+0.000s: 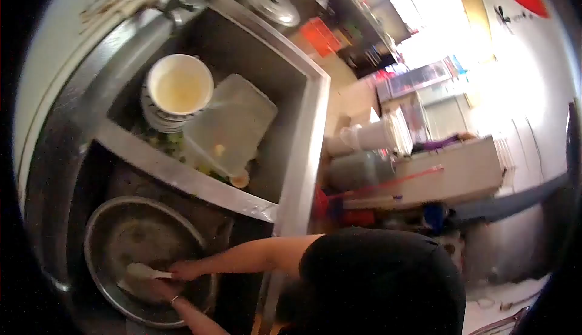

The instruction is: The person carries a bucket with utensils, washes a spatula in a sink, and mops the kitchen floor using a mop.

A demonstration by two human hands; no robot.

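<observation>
A white spoon (145, 271) lies over a large round metal basin (97, 238) in the lower sink compartment. My right hand (187, 270) is closed at the end of the spoon's handle. Close below it is my left hand (165, 289), with a thin band on the wrist. Its fingers are blurred, and I cannot tell whether they grip anything. Something pale (130, 288) shows under the spoon's bowl, too blurred to name. Murky liquid appears to lie in the basin.
In the other sink compartment stand stacked bowls (180, 86) and a translucent plastic container (233, 123), with green scraps around them. A metal divider (182, 171) separates the compartments. A tap (176, 4), a metal lid (270, 3) and white buckets (370, 138) are farther off.
</observation>
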